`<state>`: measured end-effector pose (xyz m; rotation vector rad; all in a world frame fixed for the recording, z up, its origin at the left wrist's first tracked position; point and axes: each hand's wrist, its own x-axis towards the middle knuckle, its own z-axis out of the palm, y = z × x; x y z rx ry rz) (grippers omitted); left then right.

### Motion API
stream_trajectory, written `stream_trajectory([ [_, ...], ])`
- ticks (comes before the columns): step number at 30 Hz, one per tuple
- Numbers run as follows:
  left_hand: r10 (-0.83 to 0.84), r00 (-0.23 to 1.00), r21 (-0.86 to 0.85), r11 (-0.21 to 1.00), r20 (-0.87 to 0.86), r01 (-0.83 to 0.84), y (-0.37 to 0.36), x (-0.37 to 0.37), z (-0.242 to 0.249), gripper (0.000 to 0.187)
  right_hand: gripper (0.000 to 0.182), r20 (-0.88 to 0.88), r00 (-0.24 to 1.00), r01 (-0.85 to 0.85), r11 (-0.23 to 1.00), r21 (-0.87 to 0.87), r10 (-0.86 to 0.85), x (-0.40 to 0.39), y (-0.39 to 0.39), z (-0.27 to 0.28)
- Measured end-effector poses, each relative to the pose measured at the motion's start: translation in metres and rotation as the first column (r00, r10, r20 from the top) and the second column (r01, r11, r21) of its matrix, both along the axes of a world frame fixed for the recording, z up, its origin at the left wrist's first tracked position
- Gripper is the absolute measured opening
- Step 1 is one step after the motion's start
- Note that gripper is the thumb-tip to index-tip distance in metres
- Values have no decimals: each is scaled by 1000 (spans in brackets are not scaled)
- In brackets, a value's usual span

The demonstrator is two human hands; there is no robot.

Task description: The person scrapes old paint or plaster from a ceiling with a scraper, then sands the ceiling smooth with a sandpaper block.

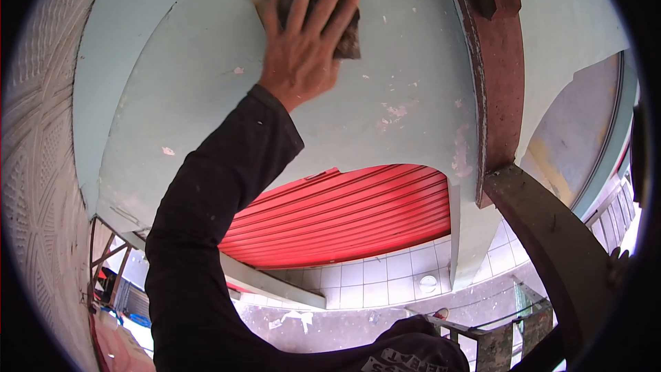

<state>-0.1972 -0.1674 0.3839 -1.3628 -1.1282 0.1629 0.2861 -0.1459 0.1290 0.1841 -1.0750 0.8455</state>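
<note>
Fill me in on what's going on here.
A person has their left hand spread over a worn brown pad, holding it against a pale green wall. The wall shows small chipped spots here and there. The right hand is at a dark beam near the right edge, too dim to tell its grip. Below is a red shutter.
</note>
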Motion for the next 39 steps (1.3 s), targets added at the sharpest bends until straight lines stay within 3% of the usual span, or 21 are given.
stream_trajectory([
  [3,-56,994,274,961,94,28,3,2,27,86,37,10,1000,15,1000,-12,-15,3,1,-2],
  [6,-111,988,281,957,103,78,22,19,13,85,39,-16,1000,10,1000,-2,-10,0,0,-2],
  [8,-128,988,-15,991,83,130,29,27,-1,85,42,-16,1000,-9,1000,13,10,3,4,-5],
  [10,-87,996,-44,995,-11,87,33,25,11,84,46,1,1000,-26,999,25,26,7,6,-6],
  [12,-145,989,137,981,38,138,37,24,35,85,51,28,999,-39,999,24,38,7,5,-2],
  [13,-277,953,201,947,124,249,35,31,48,64,52,21,999,-43,999,29,43,7,5,-2],
  [16,-200,977,149,971,73,187,45,44,38,70,56,18,997,-70,997,33,70,5,4,-1],
  [17,-152,988,8,988,22,152,42,50,31,75,56,27,997,-69,997,29,68,6,5,-1],
  [20,-171,981,-113,980,-89,161,43,43,40,74,55,47,996,-74,996,48,72,5,4,5],
  [21,-141,987,24,989,-75,143,43,45,46,73,55,53,995,-82,995,58,79,4,4,7],
  [24,-268,962,255,935,47,248,58,51,45,71,54,16,997,-76,994,78,75,9,11,-7],
  [25,-211,975,193,961,61,196,58,58,38,70,54,9,996,-94,993,78,93,10,13,-12],
  [28,-200,979,-226,956,-43,185,64,54,23,69,54,26,994,-111,990,86,109,8,9,-7],
  [29,-194,979,-233,957,-64,174,63,56,32,70,54,31,993,-119,989,87,117,7,8,-4],
  [32,-199,973,216,951,-121,221,71,51,54,70,55,33,992,-127,988,87,125,6,6,0],
  [33,-239,969,249,937,-62,247,74,57,53,69,55,31,991,-131,988,83,129,5,6,0],
  [37,-213,976,-93,974,-40,209,77,63,35,67,56,34,990,-138,987,86,135,5,5,3],
  [39,-240,970,17,970,-45,241,75,65,49,68,57,40,988,-150,985,83,147,4,4,5],
])
